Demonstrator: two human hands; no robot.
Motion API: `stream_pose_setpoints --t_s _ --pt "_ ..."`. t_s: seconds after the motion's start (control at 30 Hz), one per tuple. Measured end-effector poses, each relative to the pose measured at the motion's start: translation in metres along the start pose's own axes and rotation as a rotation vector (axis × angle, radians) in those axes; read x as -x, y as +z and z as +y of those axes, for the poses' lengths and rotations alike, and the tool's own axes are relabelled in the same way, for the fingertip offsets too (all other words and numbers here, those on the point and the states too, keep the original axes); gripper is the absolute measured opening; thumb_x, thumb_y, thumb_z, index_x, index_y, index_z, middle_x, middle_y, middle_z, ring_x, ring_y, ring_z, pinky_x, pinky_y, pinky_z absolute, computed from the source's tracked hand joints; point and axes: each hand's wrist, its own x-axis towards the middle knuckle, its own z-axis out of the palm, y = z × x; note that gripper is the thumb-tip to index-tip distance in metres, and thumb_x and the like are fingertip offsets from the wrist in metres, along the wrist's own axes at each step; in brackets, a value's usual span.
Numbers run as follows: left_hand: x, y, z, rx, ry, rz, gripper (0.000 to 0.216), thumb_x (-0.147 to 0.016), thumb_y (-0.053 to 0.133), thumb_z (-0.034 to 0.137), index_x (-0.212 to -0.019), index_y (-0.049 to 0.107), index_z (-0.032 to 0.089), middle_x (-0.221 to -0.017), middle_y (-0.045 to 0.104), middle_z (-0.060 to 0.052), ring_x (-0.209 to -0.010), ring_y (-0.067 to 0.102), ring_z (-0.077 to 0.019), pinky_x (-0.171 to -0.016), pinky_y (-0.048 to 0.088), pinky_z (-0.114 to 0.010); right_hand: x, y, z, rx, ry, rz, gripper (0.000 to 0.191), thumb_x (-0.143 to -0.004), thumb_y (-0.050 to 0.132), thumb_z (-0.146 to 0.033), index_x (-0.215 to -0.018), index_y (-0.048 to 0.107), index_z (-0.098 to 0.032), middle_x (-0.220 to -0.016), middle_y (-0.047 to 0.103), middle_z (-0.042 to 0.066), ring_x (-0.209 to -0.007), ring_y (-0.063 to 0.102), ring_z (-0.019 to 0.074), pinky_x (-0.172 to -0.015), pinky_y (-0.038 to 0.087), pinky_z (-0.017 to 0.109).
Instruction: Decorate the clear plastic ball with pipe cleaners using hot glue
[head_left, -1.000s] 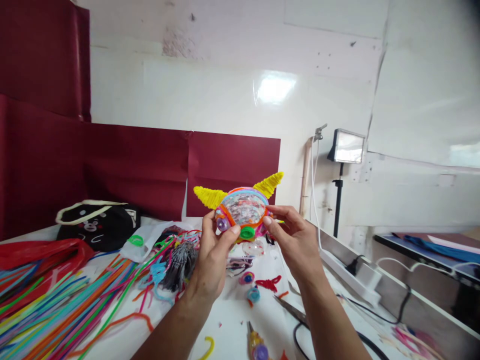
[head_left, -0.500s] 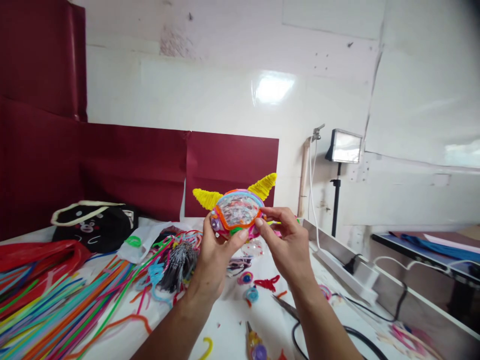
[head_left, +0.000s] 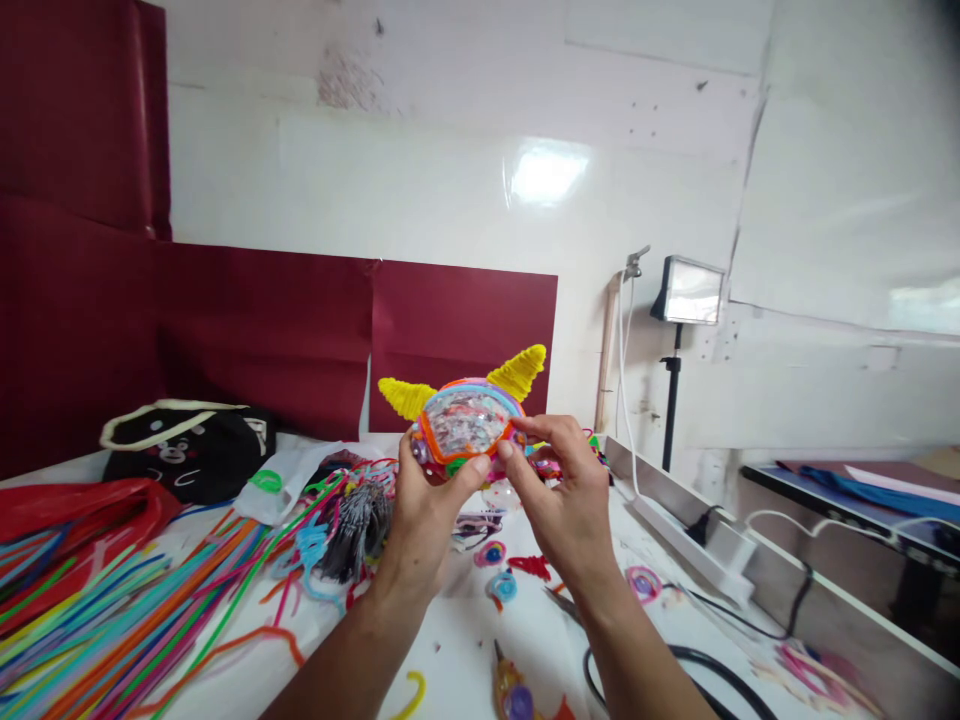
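Both hands hold up a round craft ball (head_left: 463, 420) wound with coloured pipe cleaners, with two yellow horns and a glittery clear front. My left hand (head_left: 424, 520) grips it from below and the left, thumb pressed on its lower front. My right hand (head_left: 559, 495) pinches its right side with thumb and fingers. The ball is lifted above the white table (head_left: 457, 640).
A wide pile of coloured pipe cleaners (head_left: 127, 610) covers the table's left. A black bear bag (head_left: 184, 450) and red plastic bag (head_left: 67, 510) lie behind. Small coiled pieces (head_left: 501, 575), a black cable (head_left: 697, 670), a power strip (head_left: 694, 550) and a lamp on a stand (head_left: 686, 295) are at right.
The ball and both hands have drifted slightly left and come closer together. My right fingers have shifted further onto the ball's front.
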Motion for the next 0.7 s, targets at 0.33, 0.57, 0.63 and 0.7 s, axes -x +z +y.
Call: stream_pose_setpoints --t_s 0.33,0.57,0.63,0.7 --pt "-0.0022 -0.0003 -0.0024 0.033 -0.033 0.016 0.058 -0.065 0.083 0.025 -0.115 0.054 0.021 -0.102 0.072 -0.002 -0.093 0.069 -0.0202 -0.083 0.055 -0.033 0.0005 0.0013 -0.0023 0.054 -0.001 0.003 0.020 -0.085 0.068 -0.023 -0.105 0.066 -0.022 -0.099 0.064 0.003 -0.088 0.062 0.0175 -0.079 0.051 0.034" --pt "-0.0028 0.0004 -0.0014 0.047 -0.057 0.024 0.059 -0.066 0.082 0.025 -0.117 0.054 0.021 -0.102 0.072 -0.004 -0.093 0.069 -0.0222 -0.083 0.055 -0.035 0.0011 0.0001 -0.0033 0.046 0.021 0.006 0.026 -0.083 0.070 -0.024 -0.108 0.063 -0.022 -0.100 0.066 0.003 -0.089 0.064 0.0178 -0.079 0.051 0.034" --pt "-0.0032 -0.0003 -0.0016 0.065 -0.060 0.011 0.060 -0.067 0.081 0.025 -0.121 0.054 0.021 -0.103 0.072 -0.004 -0.093 0.069 -0.0222 -0.082 0.056 -0.035 0.0013 -0.0001 -0.0041 0.046 0.015 0.008 0.027 -0.084 0.070 -0.024 -0.109 0.063 -0.023 -0.101 0.066 0.003 -0.090 0.064 0.0183 -0.079 0.052 0.034" --pt "-0.0039 -0.0015 -0.0025 0.086 -0.064 -0.009 0.061 -0.069 0.080 0.025 -0.124 0.054 0.022 -0.105 0.072 -0.004 -0.095 0.069 -0.0222 -0.082 0.056 -0.035 0.0017 -0.0002 -0.0051 0.048 0.005 0.015 0.027 -0.084 0.070 -0.025 -0.110 0.062 -0.023 -0.102 0.065 0.003 -0.091 0.064 0.0187 -0.079 0.052 0.034"
